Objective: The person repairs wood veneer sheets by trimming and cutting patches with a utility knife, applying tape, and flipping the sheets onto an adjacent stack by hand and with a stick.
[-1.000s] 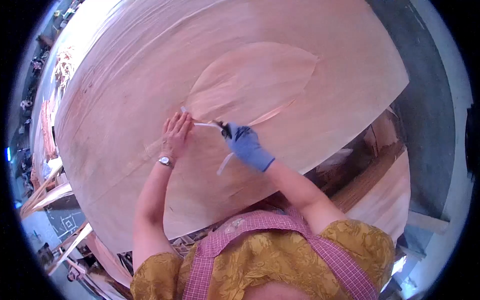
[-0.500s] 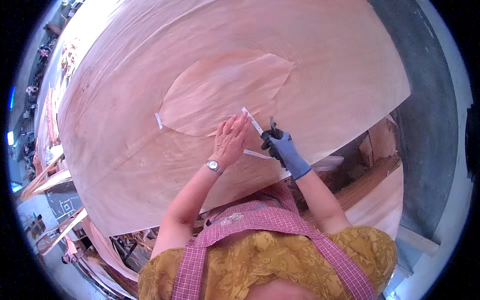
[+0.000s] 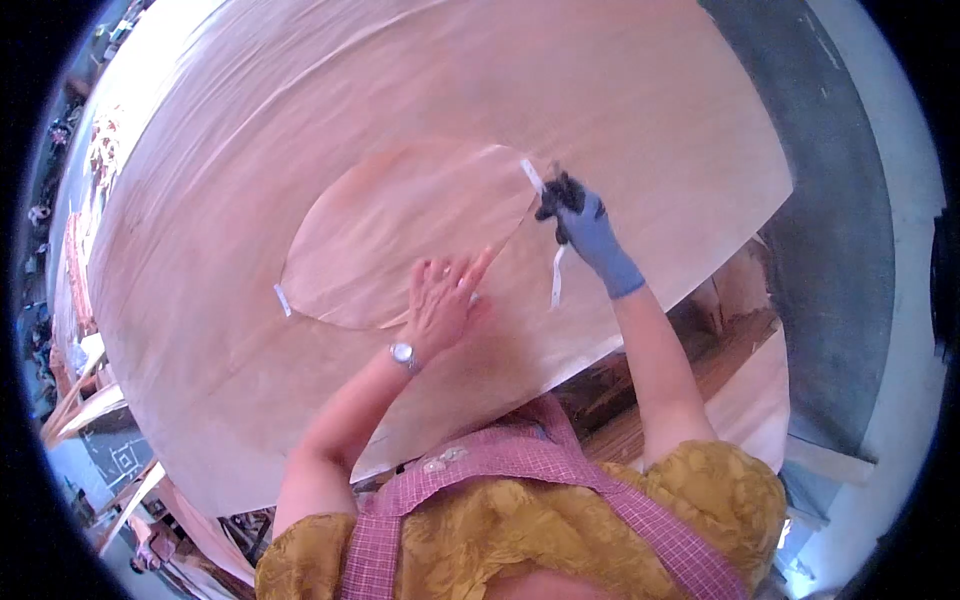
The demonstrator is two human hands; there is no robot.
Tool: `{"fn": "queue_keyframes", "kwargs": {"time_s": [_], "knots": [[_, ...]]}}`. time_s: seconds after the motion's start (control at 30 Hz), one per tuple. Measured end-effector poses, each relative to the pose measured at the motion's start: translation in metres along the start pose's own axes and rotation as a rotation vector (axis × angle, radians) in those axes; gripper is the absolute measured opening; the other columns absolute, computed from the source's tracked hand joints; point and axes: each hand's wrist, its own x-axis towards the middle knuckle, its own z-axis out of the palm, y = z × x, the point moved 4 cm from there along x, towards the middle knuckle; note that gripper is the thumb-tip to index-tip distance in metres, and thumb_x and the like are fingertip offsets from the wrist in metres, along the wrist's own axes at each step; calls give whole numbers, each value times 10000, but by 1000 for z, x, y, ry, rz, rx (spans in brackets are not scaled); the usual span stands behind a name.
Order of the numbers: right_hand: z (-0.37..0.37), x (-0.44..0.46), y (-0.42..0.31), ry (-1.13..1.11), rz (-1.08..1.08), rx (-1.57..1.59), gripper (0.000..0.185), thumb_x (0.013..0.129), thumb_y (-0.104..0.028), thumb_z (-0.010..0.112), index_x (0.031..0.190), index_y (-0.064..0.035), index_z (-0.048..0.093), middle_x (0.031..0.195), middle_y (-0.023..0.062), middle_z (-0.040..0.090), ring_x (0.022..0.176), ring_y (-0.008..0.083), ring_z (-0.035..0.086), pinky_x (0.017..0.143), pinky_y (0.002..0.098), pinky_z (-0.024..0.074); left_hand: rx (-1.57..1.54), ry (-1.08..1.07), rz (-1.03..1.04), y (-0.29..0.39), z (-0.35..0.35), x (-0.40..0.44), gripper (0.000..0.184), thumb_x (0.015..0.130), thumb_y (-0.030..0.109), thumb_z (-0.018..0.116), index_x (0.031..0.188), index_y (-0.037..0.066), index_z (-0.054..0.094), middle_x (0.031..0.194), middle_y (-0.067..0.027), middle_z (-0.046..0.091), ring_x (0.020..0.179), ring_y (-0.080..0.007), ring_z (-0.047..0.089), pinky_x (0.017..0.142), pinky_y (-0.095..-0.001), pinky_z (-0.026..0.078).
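Beneath our hands spreads a broad, pinkish-tan veneer sheet (image 3: 640,110), its upper left side bright with glare and creased by long, shallow ripples. Within it lies a leaf-shaped patch (image 3: 390,230), rounded toward the left and drawn to a point at the upper right, its faint grain slightly wavy and its outline a thin seam. Beside the pointed end, our right hand (image 3: 583,220), in a blue glove (image 3: 620,270) with dark fingers, is closed on a white strip (image 3: 531,175); one end juts toward the patch and a tail (image 3: 557,280) hangs below the fingers. Something dark shows above those fingertips, too blurred for us to name. Our bare left hand (image 3: 438,308) holds nothing we can see, its fingers spread and lying over the lower right edge of the patch, so they hide part of the seam. At the patch's left end, we see a short white tape piece (image 3: 282,300). On our left wrist is a watch (image 3: 402,353), and we wear a pink checked apron (image 3: 500,468), below the patch. Well beyond the patch, to the lower right, brown layered wood (image 3: 690,375) shows past the sheet's edge; far left lie pale scraps (image 3: 90,412).
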Motion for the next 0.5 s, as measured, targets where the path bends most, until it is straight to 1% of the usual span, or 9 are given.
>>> {"fn": "queue_keyframes", "kwargs": {"time_s": [0.07, 0.13, 0.17, 0.23, 0.27, 0.3, 0.33, 0.4, 0.5], "knots": [[-10, 36, 17, 46, 50, 144, 153, 918, -206, 626, 958, -59, 618, 742, 53, 676, 545, 114, 601, 446, 262, 432, -15, 234, 52, -4, 1, 54, 665, 855, 331, 611, 1447, 148, 370, 1466, -75, 411, 1233, -253, 443, 1018, -433, 330], [-12, 46, 35, 105, 169, 133, 156, 923, -203, 619, 971, -55, 634, 756, 62, 681, 509, 99, 548, 442, 245, 407, 94, 319, 96, 5, -5, 107, 594, 870, 263, 572, 1420, 108, 410, 1464, -81, 416, 1215, -241, 455, 1012, -363, 340], [-14, 50, 41, 135, 230, 127, 159, 925, -201, 615, 977, -53, 642, 763, 66, 684, 491, 92, 522, 439, 237, 395, 16, 332, 144, 4, 4, 133, 598, 865, 266, 578, 1420, 117, 417, 1465, -68, 417, 1227, -254, 447, 1023, -396, 334], [-12, 52, 44, 133, 193, 156, 175, 920, -214, 623, 972, -47, 640, 755, 65, 681, 495, 94, 530, 440, 238, 401, -140, 353, 234, 1, 29, 169, 604, 854, 272, 590, 1420, 136, 430, 1466, -42, 420, 1251, -279, 432, 1044, -463, 322], [-13, 52, 46, 129, 178, 172, 184, 917, -220, 627, 970, -44, 640, 751, 64, 680, 496, 95, 534, 441, 239, 403, -55, 316, 221, 4, 31, 172, 592, 857, 294, 582, 1411, 136, 444, 1469, -36, 417, 1248, -269, 433, 1042, -453, 322], [-16, 52, 44, 128, 211, 63, 173, 909, -220, 636, 940, -50, 640, 743, 51, 674, 545, 102, 571, 463, 250, 428, 31, 279, 206, 7, 31, 173, 582, 860, 317, 574, 1402, 137, 457, 1471, -31, 415, 1246, -259, 434, 1040, -444, 322], [-19, 54, 46, 113, 141, -111, 182, 913, -230, 628, 945, -51, 634, 737, 55, 672, 561, 110, 582, 472, 261, 436, 119, 240, 191, 8, 31, 174, 574, 864, 339, 566, 1392, 137, 471, 1474, -25, 413, 1243, -250, 434, 1038, -434, 322], [-28, 57, 56, 79, -2, -455, 201, 922, -250, 613, 955, -53, 623, 727, 63, 666, 593, 124, 605, 491, 284, 454, 168, 243, 198, 10, 33, 175, 566, 865, 366, 556, 1380, 140, 487, 1445, -23, 446, 1240, -231, 432, 1032, -420, 321], [-44, 63, 43, 221, -233, -1230, 277, 944, -311, 538, 953, -36, 559, 743, 195, 650, 700, 347, 652, 644, 478, 495, 171, 238, 193, 10, 36, 175, 544, 869, 356, 554, 1364, 139, 502, 1396, -27, 491, 1228, -237, 442, 1036, -417, 321]]}}
